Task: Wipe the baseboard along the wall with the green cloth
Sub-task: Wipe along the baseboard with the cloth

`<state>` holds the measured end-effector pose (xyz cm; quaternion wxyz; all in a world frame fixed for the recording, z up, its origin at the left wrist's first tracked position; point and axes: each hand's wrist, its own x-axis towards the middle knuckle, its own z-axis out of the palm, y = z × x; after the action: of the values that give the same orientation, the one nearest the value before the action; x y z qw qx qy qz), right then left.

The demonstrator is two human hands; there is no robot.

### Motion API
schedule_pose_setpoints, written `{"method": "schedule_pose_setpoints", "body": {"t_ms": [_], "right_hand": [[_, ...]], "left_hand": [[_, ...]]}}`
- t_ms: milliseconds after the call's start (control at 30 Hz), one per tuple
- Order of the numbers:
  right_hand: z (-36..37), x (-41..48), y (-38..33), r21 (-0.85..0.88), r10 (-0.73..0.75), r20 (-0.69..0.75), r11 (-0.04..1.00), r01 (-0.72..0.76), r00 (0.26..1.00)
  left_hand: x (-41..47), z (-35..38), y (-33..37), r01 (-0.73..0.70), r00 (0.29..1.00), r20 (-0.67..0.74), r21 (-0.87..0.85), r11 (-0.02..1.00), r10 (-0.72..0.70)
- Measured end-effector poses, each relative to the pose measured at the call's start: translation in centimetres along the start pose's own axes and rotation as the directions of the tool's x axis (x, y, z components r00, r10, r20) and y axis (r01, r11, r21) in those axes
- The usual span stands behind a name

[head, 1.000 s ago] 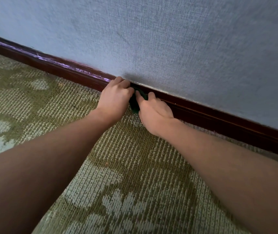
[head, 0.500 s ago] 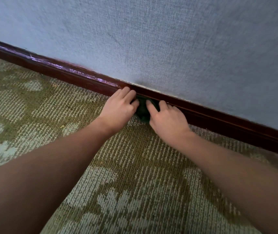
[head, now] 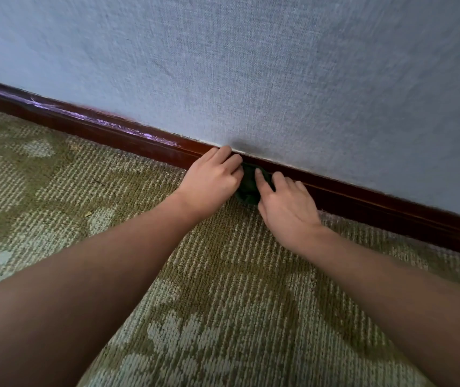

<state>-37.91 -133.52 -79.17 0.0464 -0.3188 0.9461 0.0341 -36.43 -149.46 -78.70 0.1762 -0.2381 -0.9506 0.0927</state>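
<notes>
A dark red-brown baseboard (head: pixel 106 129) runs diagonally from the upper left down to the right edge, at the foot of a grey-blue textured wall (head: pixel 279 65). A bunched dark green cloth (head: pixel 248 187) sits against the baseboard, mostly hidden between my hands. My left hand (head: pixel 209 182) grips the cloth's left side, with its fingertips on the baseboard's top edge. My right hand (head: pixel 287 205) holds the cloth's right side, thumb on top of it and fingers curled toward the baseboard.
Olive and pale patterned carpet (head: pixel 223 289) covers the floor up to the baseboard. A pale, streaky scuffed strip (head: pixel 128 129) marks the baseboard's top edge left of my hands. A small crumb (head: pixel 87 213) lies on the carpet at the left.
Both hands and the cloth have slid to the right along the baseboard, keeping the same hold.
</notes>
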Motion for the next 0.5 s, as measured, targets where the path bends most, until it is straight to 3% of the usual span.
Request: {"method": "schedule_pose_setpoints", "body": {"t_ms": [233,500], "right_hand": [[-0.9,1.4,-1.0,0.177,0.008,-0.024,0.984,-0.003,1.0],[-1.1,3.8,-4.0,0.215,-0.015,-0.013,0.976,0.018,1.0]], "left_hand": [[-0.8,-0.3,-1.7,0.041,0.999,0.034,-0.006,0.999,-0.041],[-2.5,-0.1,-4.3,0.142,0.989,0.056,-0.075,0.987,-0.138]]}}
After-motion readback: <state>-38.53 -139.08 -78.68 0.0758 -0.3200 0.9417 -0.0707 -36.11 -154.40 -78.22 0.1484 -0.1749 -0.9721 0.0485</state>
